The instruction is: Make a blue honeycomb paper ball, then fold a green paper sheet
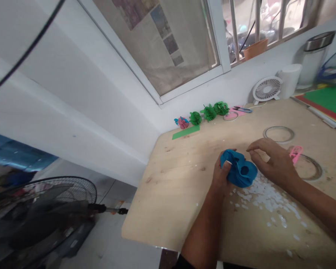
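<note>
My left hand (222,172) is closed around a blue paper flower (242,173) with rounded, looped petals, held above the table. A small white piece (228,163) shows at the tip of my left thumb, against the blue paper. Just right of the flower and apart from it is my right hand (274,160), thumb and forefinger pressed together; whatever they pinch is too small to make out. Below both hands, many small white bits (268,200) lie scattered on the wooden table (168,194).
Along the wall stand green paper flowers (209,112), a pink and blue one (182,122) and a green strip (186,132). Rings of wire (279,128), a pink clip (296,154), snips (243,110), a small white fan (267,89) and coloured sheets (329,99) lie rightward.
</note>
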### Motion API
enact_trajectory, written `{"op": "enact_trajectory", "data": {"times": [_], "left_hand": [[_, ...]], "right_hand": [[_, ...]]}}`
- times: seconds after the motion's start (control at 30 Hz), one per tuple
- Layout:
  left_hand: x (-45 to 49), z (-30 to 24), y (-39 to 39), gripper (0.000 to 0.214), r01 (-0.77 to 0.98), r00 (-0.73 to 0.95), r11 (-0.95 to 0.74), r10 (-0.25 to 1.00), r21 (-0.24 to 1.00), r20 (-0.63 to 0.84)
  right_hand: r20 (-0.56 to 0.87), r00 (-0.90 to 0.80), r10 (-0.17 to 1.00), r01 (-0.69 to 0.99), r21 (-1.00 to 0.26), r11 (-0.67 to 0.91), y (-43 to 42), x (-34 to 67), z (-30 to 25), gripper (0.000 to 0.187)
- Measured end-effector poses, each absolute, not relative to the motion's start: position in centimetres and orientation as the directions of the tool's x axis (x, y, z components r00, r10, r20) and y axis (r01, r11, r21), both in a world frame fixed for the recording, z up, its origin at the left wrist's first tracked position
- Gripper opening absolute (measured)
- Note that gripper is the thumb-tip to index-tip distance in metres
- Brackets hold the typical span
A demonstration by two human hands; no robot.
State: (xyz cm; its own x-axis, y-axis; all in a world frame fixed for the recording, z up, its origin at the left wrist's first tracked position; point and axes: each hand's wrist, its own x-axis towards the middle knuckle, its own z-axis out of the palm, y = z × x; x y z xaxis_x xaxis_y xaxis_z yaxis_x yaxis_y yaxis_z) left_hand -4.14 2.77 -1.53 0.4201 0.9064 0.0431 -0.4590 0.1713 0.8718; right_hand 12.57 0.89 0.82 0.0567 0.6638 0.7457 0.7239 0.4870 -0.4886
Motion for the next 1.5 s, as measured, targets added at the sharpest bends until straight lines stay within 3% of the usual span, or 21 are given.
{"op": "enact_trajectory", "data": {"times": [0.3,0.4,0.57,0.93,1.17,1.5], "left_hand": [[-4.3,-1.5,3.0,0.08,-0.461,0.398,0.141,0.915,0.876,0.062],[-4.4,-1.5,3.0,0.079,-0.448,0.375,0.119,0.925,0.886,0.065],[-4.6,-1.5,2.9,0.076,-0.444,0.343,0.112,0.938,0.889,0.053],[-4.6,-2.0,3.2,0.071,-0.468,0.293,0.092,0.955,0.879,0.056],[-4.5,-2.8,3.5,0.073,-0.429,0.257,0.056,0.964,0.901,0.063],[-4.4,-3.0,3.6,0.072,-0.456,0.258,0.087,0.965,0.886,0.038]], "right_hand": [[0.665,0.157,0.73,0.672,-0.614,0.414,0.9,12.2,0.4,0.009],[0.623,0.179,0.761,0.614,-0.675,0.409,0.8,11.8,0.4,0.016],[0.625,0.052,0.779,0.581,-0.653,0.485,0.3,11.4,1.0,0.015],[0.583,0.062,0.81,0.56,-0.692,0.456,-0.1,10.9,1.1,0.023],[0.623,0.039,0.781,0.635,-0.619,0.462,-0.1,10.3,0.4,0.034],[0.722,-0.04,0.691,0.769,-0.419,0.482,-0.2,10.1,0.3,0.026]]}}
